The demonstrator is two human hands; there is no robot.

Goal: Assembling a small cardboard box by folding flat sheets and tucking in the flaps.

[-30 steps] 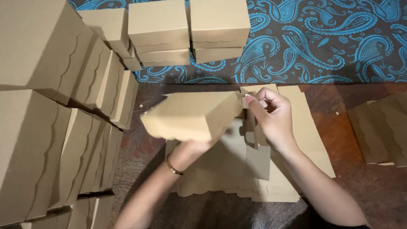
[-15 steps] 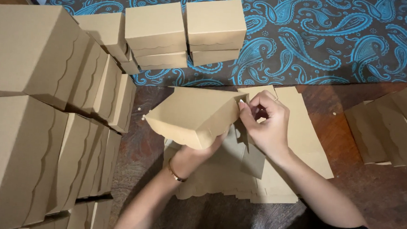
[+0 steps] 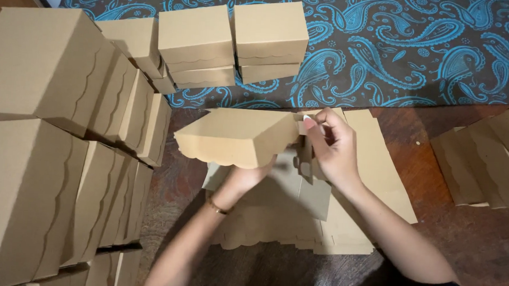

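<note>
Brown cardboard box, half-folded with a scalloped edge, is gripped underneath by left hand while right hand pinches its flap.

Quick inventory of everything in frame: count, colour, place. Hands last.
half-folded box: 1, tan cardboard, centre, held above the flat sheets.
flat cardboard sheets: a pile, tan, on the floor under the hands.
second flat pile: fanned stack, tan, right edge.
assembled boxes: many, tan with scalloped lids, stacked left; more at top centre.
paisley cloth: 1, brown and blue, top.
wooden floor: reddish brown.
bracelet: 1, gold, left wrist.
left hand: under the box.
right hand: pinching its right-end flap.
</note>
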